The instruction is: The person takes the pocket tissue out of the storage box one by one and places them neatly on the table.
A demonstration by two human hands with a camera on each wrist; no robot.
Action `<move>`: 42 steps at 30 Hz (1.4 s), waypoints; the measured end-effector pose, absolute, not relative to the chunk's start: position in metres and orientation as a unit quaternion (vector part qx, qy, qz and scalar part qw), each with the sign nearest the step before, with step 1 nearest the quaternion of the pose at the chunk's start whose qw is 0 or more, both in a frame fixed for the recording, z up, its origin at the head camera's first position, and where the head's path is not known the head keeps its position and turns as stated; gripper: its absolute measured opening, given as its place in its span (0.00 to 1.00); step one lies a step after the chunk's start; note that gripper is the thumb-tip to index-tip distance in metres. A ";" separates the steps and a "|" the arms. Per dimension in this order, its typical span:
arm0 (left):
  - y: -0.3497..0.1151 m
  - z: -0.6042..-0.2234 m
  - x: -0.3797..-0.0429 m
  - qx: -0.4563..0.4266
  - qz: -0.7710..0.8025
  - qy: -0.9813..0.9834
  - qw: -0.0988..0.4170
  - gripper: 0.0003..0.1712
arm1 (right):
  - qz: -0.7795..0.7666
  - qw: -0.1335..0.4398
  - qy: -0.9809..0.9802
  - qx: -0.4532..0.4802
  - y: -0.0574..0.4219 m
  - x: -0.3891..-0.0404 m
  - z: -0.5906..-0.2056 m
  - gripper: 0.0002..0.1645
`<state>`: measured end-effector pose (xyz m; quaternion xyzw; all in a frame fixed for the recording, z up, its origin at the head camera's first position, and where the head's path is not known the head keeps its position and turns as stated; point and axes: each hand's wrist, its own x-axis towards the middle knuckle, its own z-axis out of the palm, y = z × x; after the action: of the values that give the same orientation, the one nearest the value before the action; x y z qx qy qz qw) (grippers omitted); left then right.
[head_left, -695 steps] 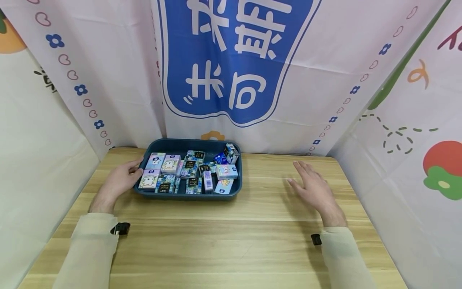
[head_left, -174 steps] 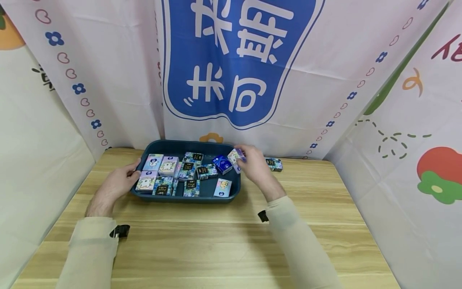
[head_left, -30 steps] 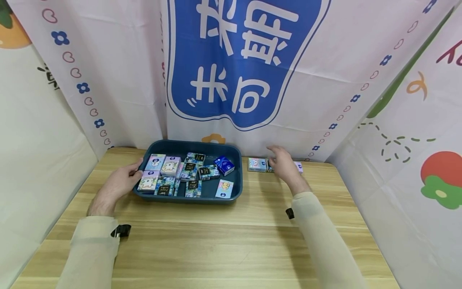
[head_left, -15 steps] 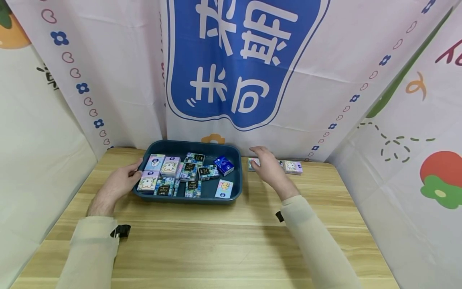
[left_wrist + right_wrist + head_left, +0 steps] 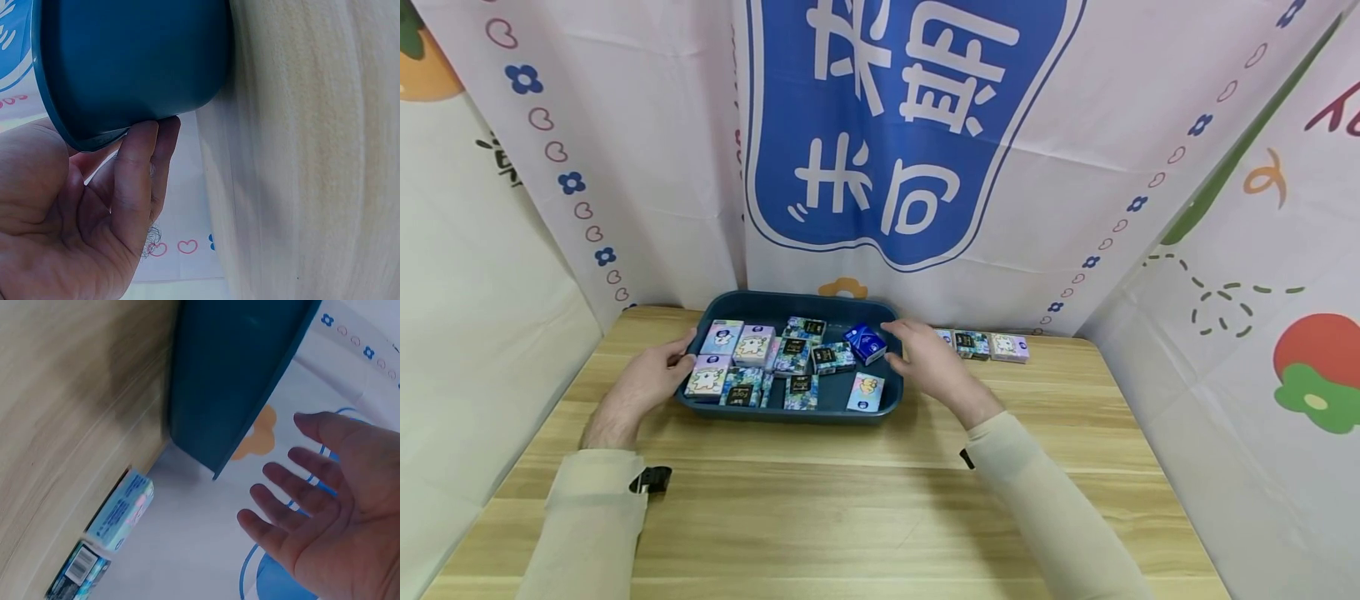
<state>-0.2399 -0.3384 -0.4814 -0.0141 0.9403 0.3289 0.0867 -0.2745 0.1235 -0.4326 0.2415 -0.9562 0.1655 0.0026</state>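
Right end of the teal tray [image 5: 805, 415]: right hand [image 5: 934, 362] just in from the box row [image 5: 972, 345], fingers spread, empty, near the blue box [image 5: 867, 343] inside. Row's probably settled; left hand [image 5: 651, 373] pinches the left rim [image 5: 50, 103].

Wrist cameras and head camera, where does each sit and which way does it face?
Head: on the head, facing forward and down at the teal tray of printed packs; left hand, right hand and both sleeves show.
Left wrist: on the left wrist, facing the tray's outer wall and wooden tabletop; left palm and fingers show.
Right wrist: on the right wrist, facing the tray's outer wall and two packs outside; right palm and fingers show.
Shared: head and right wrist both show the right hand, tray and packs outside.
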 end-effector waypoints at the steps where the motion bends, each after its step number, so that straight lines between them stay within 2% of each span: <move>1: -0.338 -0.480 -0.239 -0.015 0.327 0.941 0.087 0.38 | 0.159 -0.001 -0.955 0.252 0.121 -0.274 -0.433 0.35; 9: -0.334 -0.476 -0.236 -0.013 0.328 0.940 0.088 0.38 | 0.116 -0.050 -0.943 0.308 0.107 -0.269 -0.440 0.34; 16: -0.337 -0.476 -0.237 -0.013 0.327 0.941 0.088 0.39 | 0.091 -0.066 -0.923 0.367 0.097 -0.269 -0.447 0.27; 22: -0.336 -0.474 -0.236 -0.016 0.325 0.941 0.089 0.39 | 0.077 -0.099 -0.914 0.385 0.092 -0.266 -0.448 0.23; 30: -0.342 -0.489 -0.242 -0.013 0.323 0.943 0.079 0.41 | 0.047 -0.117 -0.910 0.396 0.089 -0.268 -0.448 0.15; 35: -0.336 -0.478 -0.237 -0.013 0.323 0.942 0.087 0.39 | 0.033 -0.124 -0.911 0.393 0.087 -0.267 -0.447 0.16; 42: -0.336 -0.475 -0.236 -0.015 0.331 0.939 0.092 0.39 | 0.024 -0.161 -0.912 0.376 0.084 -0.267 -0.447 0.22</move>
<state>-0.2363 -0.3363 -0.4751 -0.0153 0.9390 0.3313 0.0916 -0.2673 0.0836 -0.4470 0.3756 -0.9123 0.0239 -0.1614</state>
